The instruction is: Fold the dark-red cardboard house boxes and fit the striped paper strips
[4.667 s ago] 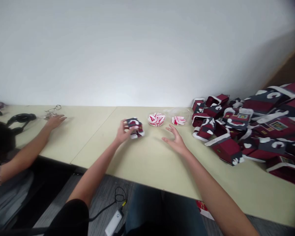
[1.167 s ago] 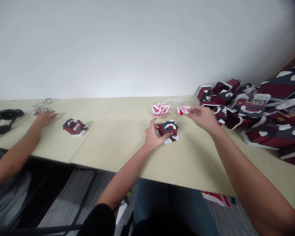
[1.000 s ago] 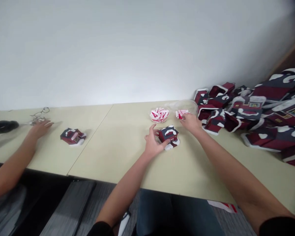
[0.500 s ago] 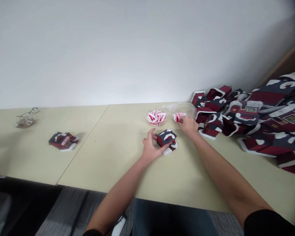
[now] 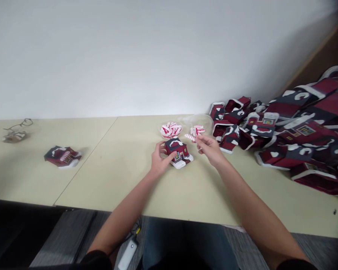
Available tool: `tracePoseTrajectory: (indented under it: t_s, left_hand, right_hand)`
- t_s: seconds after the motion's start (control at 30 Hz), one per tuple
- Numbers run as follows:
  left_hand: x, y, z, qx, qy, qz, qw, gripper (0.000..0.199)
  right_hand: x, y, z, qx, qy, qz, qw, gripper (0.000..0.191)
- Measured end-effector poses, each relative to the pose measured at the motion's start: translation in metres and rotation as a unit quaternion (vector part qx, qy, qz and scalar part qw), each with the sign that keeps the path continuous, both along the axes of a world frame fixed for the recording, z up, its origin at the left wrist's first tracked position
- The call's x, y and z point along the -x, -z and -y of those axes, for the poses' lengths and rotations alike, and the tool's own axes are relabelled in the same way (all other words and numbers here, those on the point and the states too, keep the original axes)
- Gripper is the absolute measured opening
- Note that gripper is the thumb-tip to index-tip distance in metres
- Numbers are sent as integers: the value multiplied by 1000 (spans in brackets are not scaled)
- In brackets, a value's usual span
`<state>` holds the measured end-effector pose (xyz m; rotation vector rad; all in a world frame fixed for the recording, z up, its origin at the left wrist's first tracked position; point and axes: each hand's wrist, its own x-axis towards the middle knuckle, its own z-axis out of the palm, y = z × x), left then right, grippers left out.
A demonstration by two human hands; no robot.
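A small dark-red model house [image 5: 177,152] with a grey roof and white snow trim stands on the table in front of me. My left hand [image 5: 160,158] grips it from the left side, fingers on its wall and roof. My right hand [image 5: 208,147] is just to the right, pinching a red-and-white striped candy-cane piece [image 5: 189,137] between finger and thumb. Behind the house sit a transparent bowl of red-and-white pieces [image 5: 171,130] and a second transparent bowl [image 5: 205,122] holding a red-and-white piece [image 5: 197,130].
A large heap of flat and folded maroon-and-grey house parts [image 5: 281,129] lies against the wall at right. Another finished house [image 5: 62,156] sits on the left table section, beyond the seam [image 5: 86,161]. Eyeglasses [image 5: 18,125] lie at far left.
The house is turned, its windowed front now facing me. My right hand has drawn back from the bowl with a striped piece. The other person's arm has left the view.
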<state>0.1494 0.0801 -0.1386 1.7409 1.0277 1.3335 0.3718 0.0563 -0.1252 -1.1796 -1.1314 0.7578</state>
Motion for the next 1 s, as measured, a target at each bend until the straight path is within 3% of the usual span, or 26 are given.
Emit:
tracePoseTrajectory:
  t_s: [0.13,0.2,0.3,0.37,0.47,0.63,0.77,0.9,1.0]
  left_hand:
    - [2,-2,-3,27,24,37,999,56]
    - [4,-2,-5,40,34,40,998,57]
    - [5,-1,-9,42,38,42,998,58]
    - [6,-1,-11,42,43,34,998,61]
    - [8,-1,-12,33,63,3,997,73]
    - [8,-3,-10,24,84,-8,996,79]
    - [7,-2,-8,46,67,5,997,81]
    - [6,-1,-7,59,19,5,998,82]
    - [6,-3,-4,51,-10,-18,998,84]
  right_hand:
    - [21,6,11,-101,-17,118,988,39]
    - [24,9,13,-143,8,229,963,32]
    - [22,12,15,-198,19,382,902,27]
    - [21,14,15,-218,19,435,873,28]
    - [22,15,15,-225,21,460,859,29]
    - [26,14,16,-228,28,438,869,28]
    - [30,12,18,-220,26,368,903,25]
    - [37,11,20,-150,29,277,949,26]
    - [43,11,23,-84,23,256,963,33]
